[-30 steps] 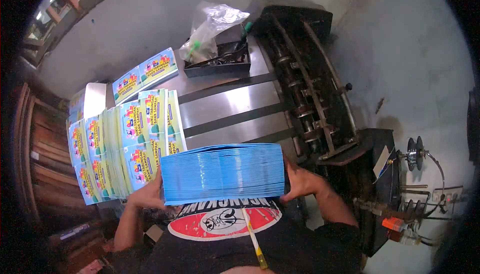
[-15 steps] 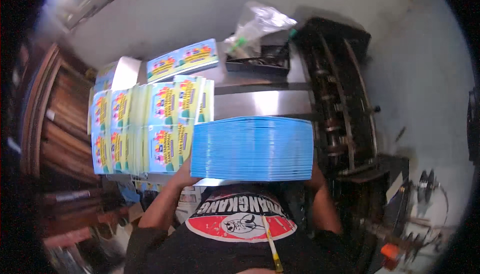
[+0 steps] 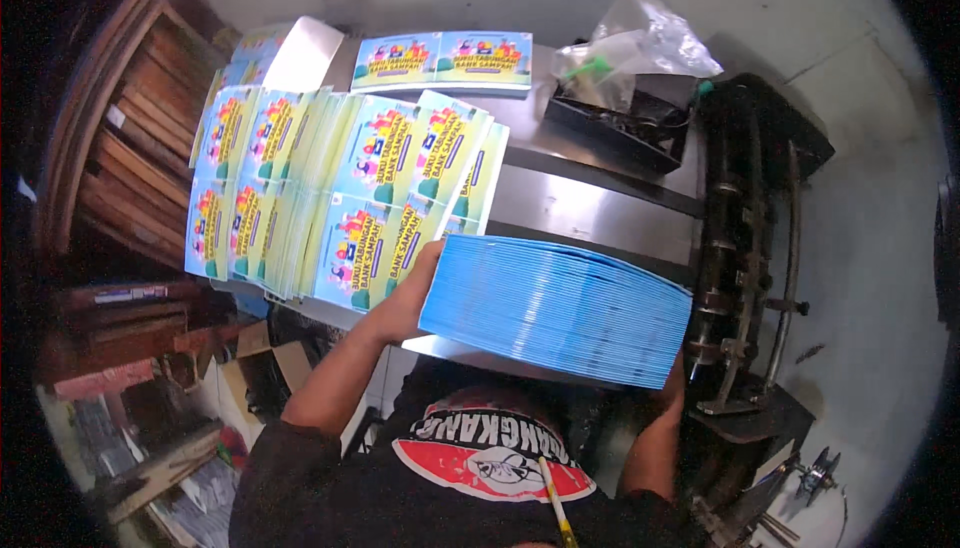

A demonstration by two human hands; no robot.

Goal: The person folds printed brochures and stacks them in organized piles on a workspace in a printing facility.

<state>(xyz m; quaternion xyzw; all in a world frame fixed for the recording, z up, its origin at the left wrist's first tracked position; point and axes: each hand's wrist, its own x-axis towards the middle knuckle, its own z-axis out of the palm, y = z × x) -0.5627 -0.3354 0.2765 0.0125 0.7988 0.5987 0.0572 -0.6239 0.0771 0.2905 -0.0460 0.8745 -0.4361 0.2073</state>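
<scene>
A thick stack of blue-edged booklets [image 3: 555,313] is held in front of my body, its layered edges toward me and its right end tilted lower. My left hand [image 3: 412,300] grips the left end, fingers partly behind the stack. At the other end my right hand [image 3: 673,386] closes on it, mostly hidden by the booklets. Just left of the stack, fanned rows of colourful printed booklets [image 3: 365,188] lie overlapping on the metal table [image 3: 560,206].
Farther back lies a flat pile of printed booklets [image 3: 445,61]. A black box [image 3: 620,133] with a clear plastic bag [image 3: 650,43] stands behind the stack. To the right is a dark machine with metal rods [image 3: 750,248]. Wooden boards [image 3: 150,138] lean at the left.
The booklet stack has moved right within the view and tilted, right end down. The table and fanned booklets also appear shifted and turned as the view changed. Both hands keep their hold.
</scene>
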